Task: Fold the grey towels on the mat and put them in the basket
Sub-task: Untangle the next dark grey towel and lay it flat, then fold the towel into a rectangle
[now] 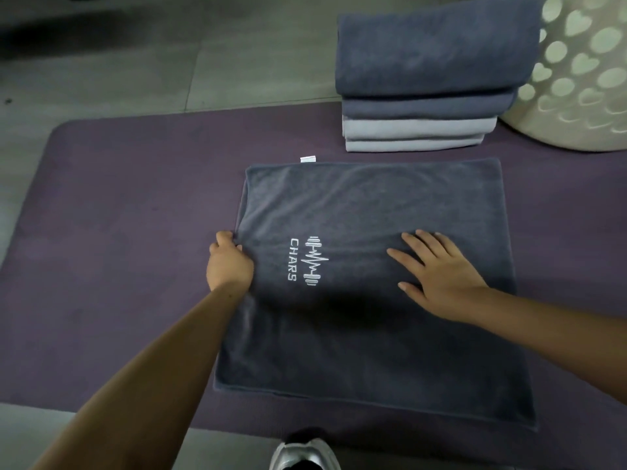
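Dark grey rectangular terry towel (373,300) lies flat on purple foam mat (118,232); left hand (230,262) pinches its left edge, right hand (437,269) rests flat, fingers spread, near stacked folded grey towels (427,79) and cream perforated plastic basket (576,79)

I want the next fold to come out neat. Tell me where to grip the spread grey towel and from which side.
Probably grip the grey towel along its left edge, coming in from the left, where the left hand already pinches it. That edge lies straight and free on the purple mat, so it can swing over rightward while the right hand presses the cloth flat.
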{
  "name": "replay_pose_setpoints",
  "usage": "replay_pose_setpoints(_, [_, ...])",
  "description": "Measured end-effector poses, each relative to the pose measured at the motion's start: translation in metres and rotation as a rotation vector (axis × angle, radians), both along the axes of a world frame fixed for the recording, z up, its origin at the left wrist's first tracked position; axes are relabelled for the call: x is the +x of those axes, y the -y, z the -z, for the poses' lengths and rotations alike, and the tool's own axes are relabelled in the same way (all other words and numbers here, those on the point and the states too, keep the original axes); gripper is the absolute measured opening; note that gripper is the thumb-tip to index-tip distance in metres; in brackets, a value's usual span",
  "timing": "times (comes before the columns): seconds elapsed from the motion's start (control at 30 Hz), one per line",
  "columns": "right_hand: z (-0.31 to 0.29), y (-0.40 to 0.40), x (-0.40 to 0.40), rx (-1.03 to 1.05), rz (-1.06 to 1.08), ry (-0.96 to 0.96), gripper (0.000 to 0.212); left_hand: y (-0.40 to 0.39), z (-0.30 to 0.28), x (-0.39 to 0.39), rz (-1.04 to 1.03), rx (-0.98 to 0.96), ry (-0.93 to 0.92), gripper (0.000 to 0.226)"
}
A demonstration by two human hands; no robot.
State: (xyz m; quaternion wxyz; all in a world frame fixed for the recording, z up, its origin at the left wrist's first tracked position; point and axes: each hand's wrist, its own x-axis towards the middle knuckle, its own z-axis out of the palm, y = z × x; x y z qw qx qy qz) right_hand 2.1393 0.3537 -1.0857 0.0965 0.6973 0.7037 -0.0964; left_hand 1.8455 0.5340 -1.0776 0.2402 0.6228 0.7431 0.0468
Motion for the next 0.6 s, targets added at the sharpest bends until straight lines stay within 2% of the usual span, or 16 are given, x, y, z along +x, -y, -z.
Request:
replay_pose_setpoints(0.07, [0.002, -0.007, 0.000, -0.029, 0.018, 0.003, 0.062, -0.005, -0.002, 0.004, -0.017, -0.015, -0.020, 0.031])
replay_pose_setpoints(0.27, [0.004, -0.033, 0.007, -0.031, 0.029, -0.019, 0.062, -0.049, -0.011, 0.026, -0.085, -0.069, 0.203, 0.044])
replay_pose_setpoints(0.4, [0.010, -0.036, 0.014, 0.003, 0.011, -0.035, 0.061, -0.078, -0.004, 0.047, -0.104, 0.045, 0.281, 0.038])
replay_pose_setpoints(0.5, [0.016, -0.036, 0.019, 0.026, -0.029, -0.020, 0.061, -0.087, 0.003, 0.051, -0.134, 0.142, 0.217, 0.031])
replay_pose_setpoints(0.6, [0.019, -0.036, 0.021, 0.038, 0.029, -0.006, 0.065, -0.078, 0.012, 0.058, -0.061, 0.203, 0.033, 0.037])
